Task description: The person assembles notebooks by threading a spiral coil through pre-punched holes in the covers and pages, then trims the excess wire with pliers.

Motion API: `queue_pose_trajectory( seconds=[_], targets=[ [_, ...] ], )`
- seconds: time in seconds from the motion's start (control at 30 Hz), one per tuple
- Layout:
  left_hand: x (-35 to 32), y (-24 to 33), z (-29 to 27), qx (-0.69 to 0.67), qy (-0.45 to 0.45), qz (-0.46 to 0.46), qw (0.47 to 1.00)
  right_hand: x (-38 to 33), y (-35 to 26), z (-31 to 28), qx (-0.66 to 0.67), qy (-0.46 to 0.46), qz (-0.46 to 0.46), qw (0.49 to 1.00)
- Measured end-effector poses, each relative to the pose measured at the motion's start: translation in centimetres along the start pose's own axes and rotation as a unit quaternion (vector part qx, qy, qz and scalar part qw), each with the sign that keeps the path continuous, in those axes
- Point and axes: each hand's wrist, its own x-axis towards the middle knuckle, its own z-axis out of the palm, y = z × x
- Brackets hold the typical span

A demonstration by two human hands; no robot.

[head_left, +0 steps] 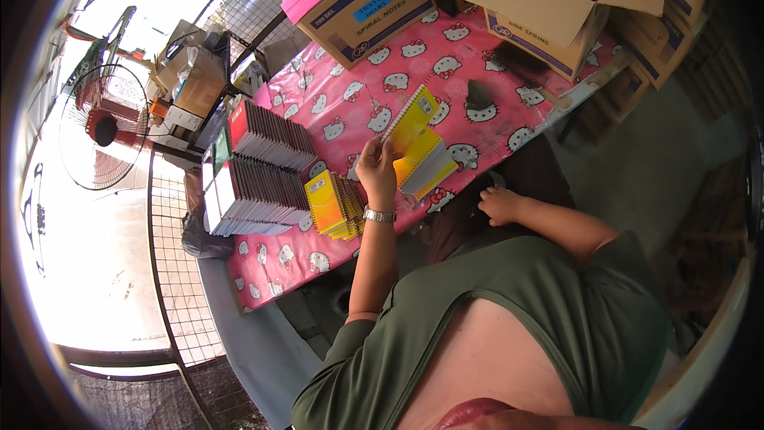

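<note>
My left hand grips a yellow spiral notebook by its lower edge and holds it tilted up over a small pile of yellow notebooks on the pink patterned tablecloth. A watch sits on that wrist. My right hand rests at the near edge of the table with its fingers curled and nothing in it. A fanned stack of yellow notebooks lies just left of my left hand.
Rows of dark-covered notebooks are stacked at the table's left end. Cardboard boxes stand along the far side, one open. A black brush and a dark clip lie near them. A wire fence and a fan stand on the left.
</note>
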Motion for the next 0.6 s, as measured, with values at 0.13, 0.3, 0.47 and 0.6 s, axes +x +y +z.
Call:
queue_pose_trajectory(
  seconds=[0.13, 0.3, 0.47, 0.6],
  targets=[
    [-0.4, -0.2, 0.1, 0.046, 0.027, 0.035, 0.998, -1.3, 0.3, -1.4, 0.139, 0.049, 0.003, 0.989],
    [-1.9, 1.6, 0.5, 0.189, 0.046, 0.114, 0.974, -1.0, -4.9, -12.1, 0.238, 0.42, -0.085, 0.872],
    [-2.5, 1.8, 1.2, 0.23, 0.051, 0.183, 0.954, 2.6, -4.2, -17.4, 0.191, 0.426, -0.064, 0.882],
    [-2.7, 1.4, 0.7, 0.235, 0.049, 0.18, 0.954, 2.8, -4.1, -18.5, 0.135, 0.452, -0.057, 0.88]
  ],
)
